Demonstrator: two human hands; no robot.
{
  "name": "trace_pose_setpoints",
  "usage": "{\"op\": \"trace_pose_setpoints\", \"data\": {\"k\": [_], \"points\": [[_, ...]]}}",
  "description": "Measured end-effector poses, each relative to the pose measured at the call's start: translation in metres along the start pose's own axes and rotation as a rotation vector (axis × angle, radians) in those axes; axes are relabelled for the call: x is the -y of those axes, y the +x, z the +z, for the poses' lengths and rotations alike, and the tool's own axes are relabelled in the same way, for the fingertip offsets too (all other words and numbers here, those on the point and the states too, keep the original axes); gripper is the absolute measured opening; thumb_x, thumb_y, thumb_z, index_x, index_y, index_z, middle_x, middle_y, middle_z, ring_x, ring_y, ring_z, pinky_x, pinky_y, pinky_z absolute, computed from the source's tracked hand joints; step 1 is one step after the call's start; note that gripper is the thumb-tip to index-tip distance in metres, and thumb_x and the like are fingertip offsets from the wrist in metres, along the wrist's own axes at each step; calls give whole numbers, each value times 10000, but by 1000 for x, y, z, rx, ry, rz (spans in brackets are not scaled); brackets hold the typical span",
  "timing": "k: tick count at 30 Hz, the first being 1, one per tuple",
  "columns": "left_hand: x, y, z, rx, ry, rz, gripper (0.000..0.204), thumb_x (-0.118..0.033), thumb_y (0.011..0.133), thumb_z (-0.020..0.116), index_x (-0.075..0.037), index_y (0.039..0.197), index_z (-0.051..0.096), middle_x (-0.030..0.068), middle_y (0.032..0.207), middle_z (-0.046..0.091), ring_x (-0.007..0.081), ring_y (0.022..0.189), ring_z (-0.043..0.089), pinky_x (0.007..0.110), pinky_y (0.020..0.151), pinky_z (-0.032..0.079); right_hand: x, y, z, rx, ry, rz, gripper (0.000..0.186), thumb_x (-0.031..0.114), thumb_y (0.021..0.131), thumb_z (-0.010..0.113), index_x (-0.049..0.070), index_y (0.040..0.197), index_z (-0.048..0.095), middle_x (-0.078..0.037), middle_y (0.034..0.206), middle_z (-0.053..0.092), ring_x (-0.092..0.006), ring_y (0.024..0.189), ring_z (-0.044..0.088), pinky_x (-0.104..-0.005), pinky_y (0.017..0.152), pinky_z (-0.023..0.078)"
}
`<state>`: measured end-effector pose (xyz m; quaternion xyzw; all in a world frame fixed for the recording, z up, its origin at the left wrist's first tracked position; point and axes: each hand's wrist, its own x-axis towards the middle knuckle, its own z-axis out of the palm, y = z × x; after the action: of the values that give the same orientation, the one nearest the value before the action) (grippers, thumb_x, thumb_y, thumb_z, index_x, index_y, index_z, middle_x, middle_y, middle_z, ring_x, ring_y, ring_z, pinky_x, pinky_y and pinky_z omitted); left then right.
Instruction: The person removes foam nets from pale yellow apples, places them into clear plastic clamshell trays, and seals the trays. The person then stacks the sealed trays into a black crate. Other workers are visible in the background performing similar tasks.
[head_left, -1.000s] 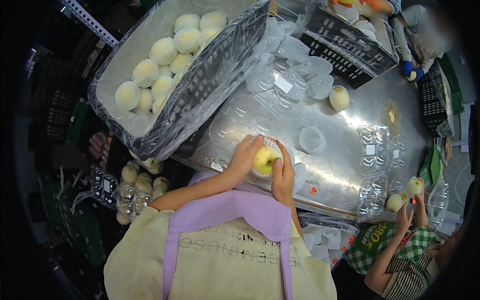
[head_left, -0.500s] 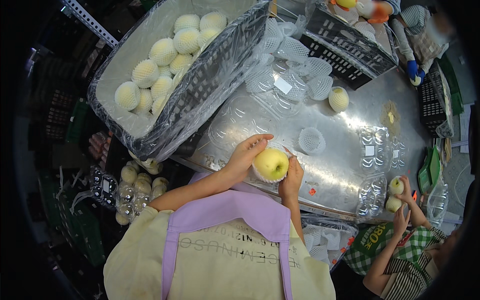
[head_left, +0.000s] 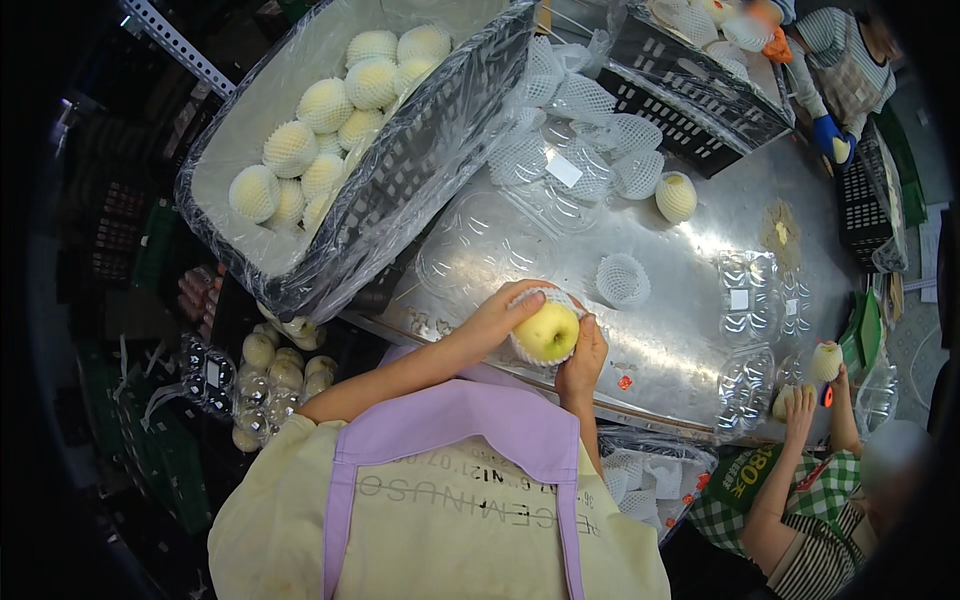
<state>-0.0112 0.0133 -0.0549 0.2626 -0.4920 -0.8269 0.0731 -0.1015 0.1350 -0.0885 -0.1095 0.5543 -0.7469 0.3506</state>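
My left hand (head_left: 505,312) is closed round the upper left of a yellow apple (head_left: 552,335) in a white foam net sleeve (head_left: 525,349), its thumb on the net's top edge. My right hand (head_left: 583,358) grips the apple and sleeve from the right, fingers bent. The apple's stem hollow faces up. An empty foam net (head_left: 622,282) lies just beyond them on the metal table (head_left: 680,270), as do clear clamshell packs (head_left: 480,240) and a netted fruit (head_left: 676,197).
A lined crate (head_left: 240,130) of netted fruit stands upper left, another crate (head_left: 690,120) behind, with heaped nets (head_left: 630,145) between. Packed fruit (head_left: 280,390) lies left. A co-worker's hand (head_left: 800,410) holds netted fruit at right; a person in blue gloves (head_left: 828,135) works at upper right.
The apple has turned, more of its yellow top showing, and shifted right with my right hand. My left thumb has come back down onto the net. The co-workers' hands have moved.
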Motion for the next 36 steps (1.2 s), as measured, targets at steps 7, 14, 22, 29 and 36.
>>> {"op": "trace_pose_setpoints", "data": {"k": [7, 14, 22, 29, 36], "points": [[-20, -10, 9, 89, -102, -226, 453, -363, 960, 319, -108, 1334, 317, 77, 1272, 414, 175, 1152, 442, 339, 922, 403, 6, -3, 1, -27, -214, -72, 396, 236, 965, 328, -51, 1135, 543, -128, 1071, 589, -171, 973, 548, -273, 858, 419], [-11, -6, 4, 80, -238, -210, 493, -394, 964, 266, -118, 1373, 266, 92, 1292, 403, 182, 1174, 437, 344, 905, 435, 24, -3, 9, 6, -438, -197, 381, 236, 964, 332, -24, 1126, 560, -118, 1037, 604, -154, 937, 557, -262, 829, 426], [-21, -15, 6, 189, -104, -169, 631, -232, 878, 537, -133, 1402, 199, 78, 1256, 399, 155, 1081, 478, 291, 853, 453, 16, 10, -3, 7, -203, -67, 398, 244, 964, 321, -44, 1081, 569, -105, 1010, 608, -150, 897, 564, -264, 802, 438], [-9, -10, -3, 311, -147, -35, 881, -94, 736, 694, -78, 1416, 133, 114, 1356, 304, 192, 1238, 340, 309, 1005, 325, 21, 14, -5, 5, -167, -23, 407, 255, 964, 330, -57, 1063, 570, -110, 974, 611, -146, 873, 570, -264, 788, 447], [-9, -9, -3, 338, -262, -50, 958, 2, 671, 714, -60, 1414, 112, 121, 1374, 274, 197, 1268, 301, 317, 1044, 270, 20, 16, -6, 5, -102, 12, 408, 264, 964, 343, -65, 1064, 562, -125, 999, 607, -161, 888, 576, -275, 796, 458]]}}
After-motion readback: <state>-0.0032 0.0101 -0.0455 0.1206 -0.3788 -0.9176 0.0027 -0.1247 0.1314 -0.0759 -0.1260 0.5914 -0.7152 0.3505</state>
